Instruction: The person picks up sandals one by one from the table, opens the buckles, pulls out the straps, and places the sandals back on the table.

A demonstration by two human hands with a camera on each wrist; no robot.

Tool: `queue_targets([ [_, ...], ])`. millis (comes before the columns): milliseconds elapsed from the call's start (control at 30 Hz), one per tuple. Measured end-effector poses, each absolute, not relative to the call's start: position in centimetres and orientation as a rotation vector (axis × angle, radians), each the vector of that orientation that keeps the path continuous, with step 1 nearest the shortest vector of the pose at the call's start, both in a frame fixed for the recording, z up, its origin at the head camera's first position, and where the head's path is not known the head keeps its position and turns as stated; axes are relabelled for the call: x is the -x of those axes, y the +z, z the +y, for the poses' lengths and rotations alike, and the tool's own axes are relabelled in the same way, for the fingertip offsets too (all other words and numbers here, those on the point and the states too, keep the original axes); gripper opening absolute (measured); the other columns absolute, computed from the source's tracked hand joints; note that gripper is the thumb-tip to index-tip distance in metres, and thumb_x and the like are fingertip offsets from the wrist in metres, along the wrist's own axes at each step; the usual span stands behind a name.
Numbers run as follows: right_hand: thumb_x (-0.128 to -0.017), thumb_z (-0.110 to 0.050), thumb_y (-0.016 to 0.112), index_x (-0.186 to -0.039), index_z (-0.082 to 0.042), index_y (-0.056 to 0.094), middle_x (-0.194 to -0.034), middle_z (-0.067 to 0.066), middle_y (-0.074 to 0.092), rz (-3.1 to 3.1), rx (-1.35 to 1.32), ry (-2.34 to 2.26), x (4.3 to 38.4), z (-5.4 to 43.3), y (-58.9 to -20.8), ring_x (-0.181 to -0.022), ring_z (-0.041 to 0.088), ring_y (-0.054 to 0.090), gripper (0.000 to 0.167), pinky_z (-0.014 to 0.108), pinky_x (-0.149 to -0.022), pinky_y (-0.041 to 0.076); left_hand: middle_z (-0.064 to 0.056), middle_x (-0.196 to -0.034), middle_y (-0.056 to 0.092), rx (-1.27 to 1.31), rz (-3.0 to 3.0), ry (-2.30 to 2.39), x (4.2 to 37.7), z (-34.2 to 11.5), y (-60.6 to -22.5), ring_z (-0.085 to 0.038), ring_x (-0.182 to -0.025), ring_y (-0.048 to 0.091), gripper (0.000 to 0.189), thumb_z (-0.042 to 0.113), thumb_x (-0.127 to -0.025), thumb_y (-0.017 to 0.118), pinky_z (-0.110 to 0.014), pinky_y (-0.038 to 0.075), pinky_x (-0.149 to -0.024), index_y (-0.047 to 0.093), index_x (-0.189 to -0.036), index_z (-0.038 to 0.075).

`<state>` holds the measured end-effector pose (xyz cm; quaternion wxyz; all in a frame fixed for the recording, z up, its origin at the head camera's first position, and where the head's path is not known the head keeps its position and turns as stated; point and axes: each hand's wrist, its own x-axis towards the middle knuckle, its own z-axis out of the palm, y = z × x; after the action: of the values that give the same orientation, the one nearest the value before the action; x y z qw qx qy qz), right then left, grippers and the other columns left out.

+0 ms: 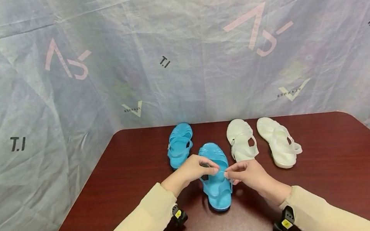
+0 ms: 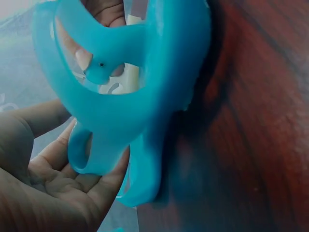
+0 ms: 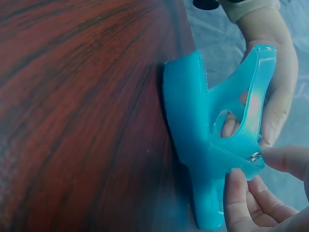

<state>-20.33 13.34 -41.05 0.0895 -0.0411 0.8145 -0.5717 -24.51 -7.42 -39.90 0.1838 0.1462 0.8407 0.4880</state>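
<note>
A blue jelly sandal (image 1: 219, 195) rests on the table in front of me, toe pointing away, between both hands. My left hand (image 1: 195, 168) reaches over its left side and holds the upper straps; in the left wrist view its thumb and fingers (image 2: 65, 191) lie around the blue straps (image 2: 104, 116), with the thumb tip hidden behind them. At the sandal's right side my right hand (image 1: 247, 173) pinches the strap end beside a small metal buckle (image 3: 254, 156), thumb on one side and fingers on the other.
A second blue sandal (image 1: 179, 147) lies behind and left of my left hand. Beyond my right hand are two white sandals, one nearer (image 1: 243, 143) and one farther right (image 1: 281, 145). The dark red table (image 1: 339, 165) backs onto a grey printed cloth (image 1: 196, 43).
</note>
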Motion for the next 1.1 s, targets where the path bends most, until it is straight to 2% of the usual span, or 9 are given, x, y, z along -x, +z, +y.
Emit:
queue_targets([
  [167, -0.085, -0.025, 0.074, -0.100, 0.001, 0.074, -0.081, 0.003, 0.072, 2.435, 0.088, -1.670, 20.2, 12.8, -40.9, -0.071, 0.020, 0.066, 0.029, 0.036, -0.074, 0.056, 0.003, -0.105, 0.070, -0.433, 2.383, 1.322, 24.5, -7.1, -39.8, -0.012, -0.101, 0.059, 0.014, 0.024, -0.085, 0.076, -0.031, 0.052, -0.083, 0.079, -0.095, 0.015],
  [400, -0.086, -0.023, 0.074, -0.100, 0.000, 0.073, -0.081, 0.003, 0.072, 2.422, 0.054, -1.685, 20.3, 12.6, -40.8, -0.072, 0.019, 0.066, 0.028, 0.037, -0.077, 0.056, -0.003, -0.094, 0.074, -0.431, 2.357, 1.361, 24.5, -6.9, -40.3, -0.011, -0.087, 0.062, 0.014, 0.017, -0.085, 0.075, -0.026, 0.053, -0.075, 0.078, -0.095, 0.008],
  [533, -0.087, -0.024, 0.073, -0.102, 0.000, 0.073, -0.082, 0.002, 0.071, 2.415, 0.067, -1.688, 20.3, 12.7, -40.9, -0.072, 0.018, 0.066, 0.028, 0.035, -0.075, 0.056, -0.002, -0.093, 0.073, -0.399, 2.376, 1.369, 24.5, -6.7, -40.4, -0.011, -0.086, 0.061, 0.013, 0.018, -0.085, 0.076, -0.026, 0.052, -0.071, 0.078, -0.093, 0.009],
  [1100, -0.086, -0.025, 0.073, -0.101, -0.002, 0.074, -0.078, 0.004, 0.069, 2.425, 0.058, -1.716, 20.0, 13.1, -41.4, -0.071, 0.016, 0.061, 0.028, 0.029, -0.069, 0.053, -0.002, -0.087, 0.072, -0.361, 2.402, 1.384, 24.2, -7.7, -40.6, -0.011, -0.080, 0.065, 0.013, 0.018, -0.085, 0.076, -0.026, 0.055, -0.072, 0.077, -0.093, 0.008],
])
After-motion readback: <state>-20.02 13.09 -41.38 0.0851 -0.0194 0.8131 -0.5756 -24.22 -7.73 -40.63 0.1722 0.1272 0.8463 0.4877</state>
